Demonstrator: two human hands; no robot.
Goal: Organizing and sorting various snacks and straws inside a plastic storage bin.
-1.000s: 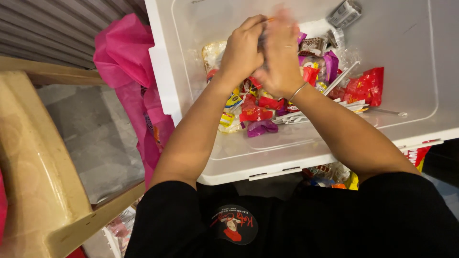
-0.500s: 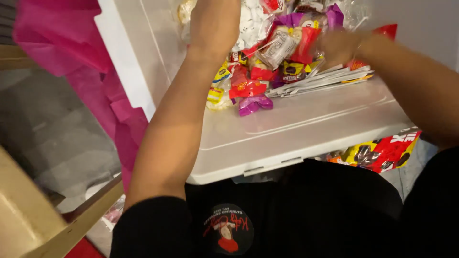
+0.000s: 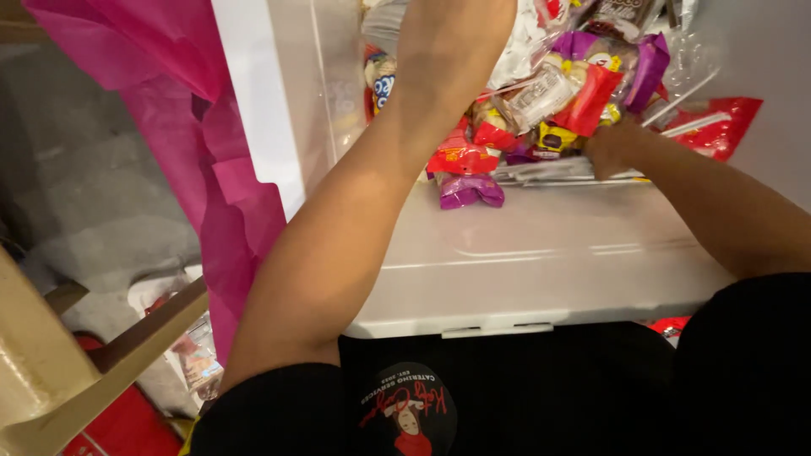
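A: Landmark is the white bin [image 3: 541, 253]. Left hand [image 3: 456, 17] reaches into the bin's far part, over the heap of snack packets [image 3: 549, 101]; its fingers are cut off by the top edge, so I cannot tell whether they are apart or closed.

B: Right hand?

A: Right hand [image 3: 612, 148] sits at the near side of the heap, fingers curled together onto flat silvery wrappers [image 3: 549, 173]. A purple packet [image 3: 470, 190] lies alone, nearest the bin's front wall.

B: Risks?

A: Judgement only: the heap looks loose, so tugging the bottom wrappers could slide packets forward. Pink tissue paper [image 3: 228, 194] hangs just left of the bin; the left forearm could snag it
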